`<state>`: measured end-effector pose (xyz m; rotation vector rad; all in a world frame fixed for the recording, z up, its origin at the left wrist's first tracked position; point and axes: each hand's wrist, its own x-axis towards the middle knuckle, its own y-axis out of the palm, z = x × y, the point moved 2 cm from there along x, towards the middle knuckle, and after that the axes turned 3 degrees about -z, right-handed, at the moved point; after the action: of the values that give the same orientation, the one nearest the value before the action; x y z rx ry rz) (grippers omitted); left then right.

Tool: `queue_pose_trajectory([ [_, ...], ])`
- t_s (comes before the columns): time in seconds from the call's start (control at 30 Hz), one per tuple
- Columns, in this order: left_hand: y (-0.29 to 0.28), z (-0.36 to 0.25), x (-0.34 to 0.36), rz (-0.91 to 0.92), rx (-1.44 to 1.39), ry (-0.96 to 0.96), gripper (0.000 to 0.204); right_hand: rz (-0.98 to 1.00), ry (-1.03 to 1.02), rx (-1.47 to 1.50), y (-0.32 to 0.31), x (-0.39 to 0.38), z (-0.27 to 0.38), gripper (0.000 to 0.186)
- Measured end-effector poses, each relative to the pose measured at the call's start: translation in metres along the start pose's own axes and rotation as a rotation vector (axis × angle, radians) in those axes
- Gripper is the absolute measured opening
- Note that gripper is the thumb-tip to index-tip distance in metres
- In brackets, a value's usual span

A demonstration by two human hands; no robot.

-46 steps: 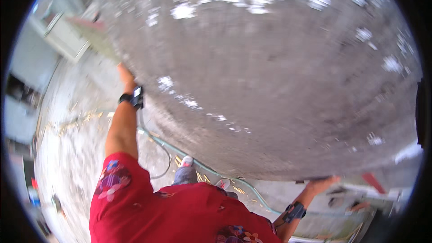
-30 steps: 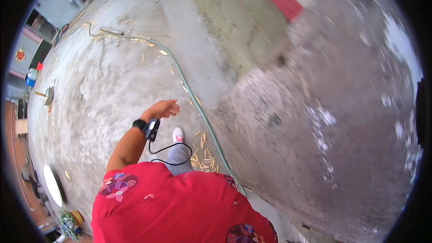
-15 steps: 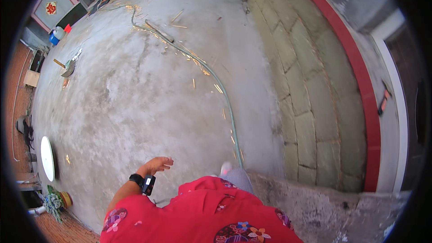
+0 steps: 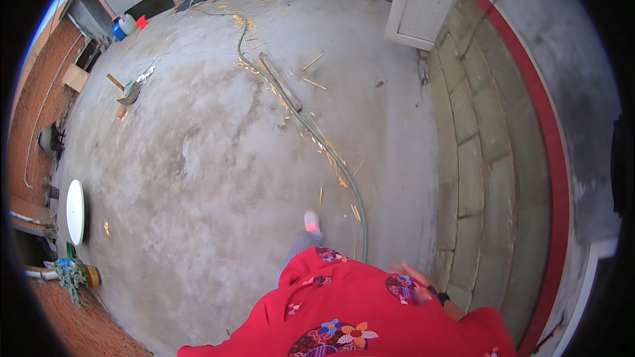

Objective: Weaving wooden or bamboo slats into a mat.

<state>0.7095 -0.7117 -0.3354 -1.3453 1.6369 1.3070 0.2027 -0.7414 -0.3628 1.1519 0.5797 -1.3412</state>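
Observation:
My right hand swings beside my red patterned top, with a black band on its wrist. Its fingers look stretched out, slightly blurred, and nothing shows in them. The left hand is out of the picture; only its red sleeve side shows. One foot in a light shoe is forward on the concrete floor. Nearest to the right hand lie the green hose, running far across the yard, and the low stone-block wall.
Thin wood strips and a plank lie along the hose. A white door stands open at the far right. On the left are a white round dish, a potted plant and, farther off, a block with a stick.
I have walked forward, past the concrete ledge and the hammer-like tool at the right. The left hand has gone out of view; the right hand has come in. A different foot is forward.

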Motion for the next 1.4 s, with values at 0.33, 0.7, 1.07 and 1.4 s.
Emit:
queue_pose_trajectory([
  [0.33, -0.004, -0.251, 0.109, -0.143, -0.136, 0.014, 0.057, 0.143, -0.037, 0.020, 0.080, 0.168, 0.315, 0.064],
  [0.7, 0.036, -0.622, 0.279, -0.157, -0.068, 0.014, 0.058, -0.059, 0.009, 0.088, 0.047, 0.288, 0.594, 0.063],
  [1.07, 0.093, -1.004, 0.398, -0.189, -0.011, 0.069, 0.058, -0.060, -0.055, 0.122, 0.048, 0.403, 0.939, 0.062],
  [1.4, 0.109, -1.349, 0.587, -0.112, 0.128, 0.006, 0.059, -0.096, -0.162, 0.284, 0.100, 0.589, 1.191, 0.062],
])
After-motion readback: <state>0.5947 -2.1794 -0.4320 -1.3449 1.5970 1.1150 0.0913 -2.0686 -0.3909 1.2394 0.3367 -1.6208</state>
